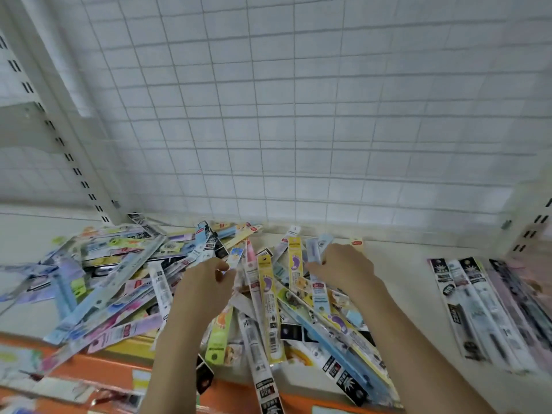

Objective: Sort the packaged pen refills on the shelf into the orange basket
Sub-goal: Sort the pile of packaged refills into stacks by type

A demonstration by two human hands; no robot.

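The pile of packaged refills (167, 282) spreads over the shelf (400, 264) at centre frame, mostly unsorted. A few overhang the orange basket (113, 369), lower left. Left hand (206, 282) pinches one pack; right hand (343, 264) curls round another. A neat row (490, 306) lies right.

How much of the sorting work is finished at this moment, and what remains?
Done: a few packs already lie in the orange basket below the shelf edge, and a neat row of dark packs sits on the right. In hand: the left hand and right hand each pinch a pack in the pile. Left: most of it; the big mixed pile of refills covers the shelf.
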